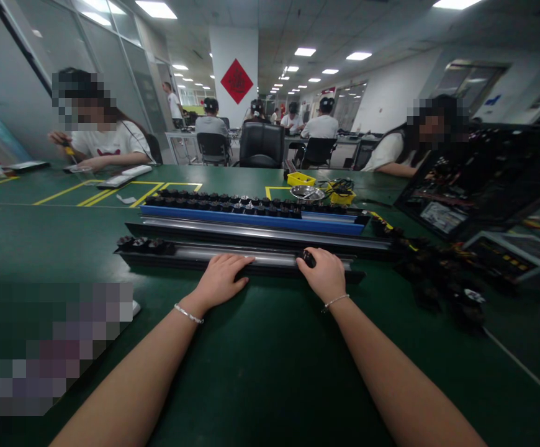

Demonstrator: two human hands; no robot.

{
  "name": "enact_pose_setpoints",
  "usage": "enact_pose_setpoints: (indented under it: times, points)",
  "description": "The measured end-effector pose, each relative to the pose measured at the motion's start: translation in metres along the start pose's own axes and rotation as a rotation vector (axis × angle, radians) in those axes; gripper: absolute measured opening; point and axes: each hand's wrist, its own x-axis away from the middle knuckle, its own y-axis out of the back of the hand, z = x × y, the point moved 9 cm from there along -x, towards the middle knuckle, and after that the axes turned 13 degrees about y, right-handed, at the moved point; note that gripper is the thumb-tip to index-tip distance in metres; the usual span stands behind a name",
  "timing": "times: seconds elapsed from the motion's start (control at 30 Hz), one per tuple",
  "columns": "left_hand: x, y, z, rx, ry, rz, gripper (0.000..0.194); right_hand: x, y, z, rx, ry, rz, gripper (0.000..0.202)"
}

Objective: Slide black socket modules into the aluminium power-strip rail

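Note:
A long dark rail with a shiny grooved top (pixel 274 256) lies crosswise in front of me. My left hand (pixel 221 280) rests on its middle, fingers stretched out along the groove and thumb apart. Toward the rail's right end, my right hand (pixel 326 273) grips a small black part (pixel 308 258) between thumb and fingers, at the groove. The fingers partly cover this part, so its exact kind does not show. Several similar black parts (pixel 146 244) sit in a row at the rail's left end.
Behind lie another dark rail (pixel 261 233) and a blue rail (pixel 233 216) with rows of black parts. Loose black parts (pixel 456 285) are piled at right, near an open black case (pixel 488 167). Beyond are a metal dish (pixel 307 193) and yellow trays (pixel 300 179). Two people sit across the table.

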Motion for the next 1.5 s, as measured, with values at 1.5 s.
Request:
enact_pose_setpoints:
  times: [1.5]
  points:
    - [-0.0002,-0.0003,0.0006,0.009,0.007,0.015,0.049,-0.0001,-0.0007,-0.0068,-0.022,0.007,-0.010,0.026]
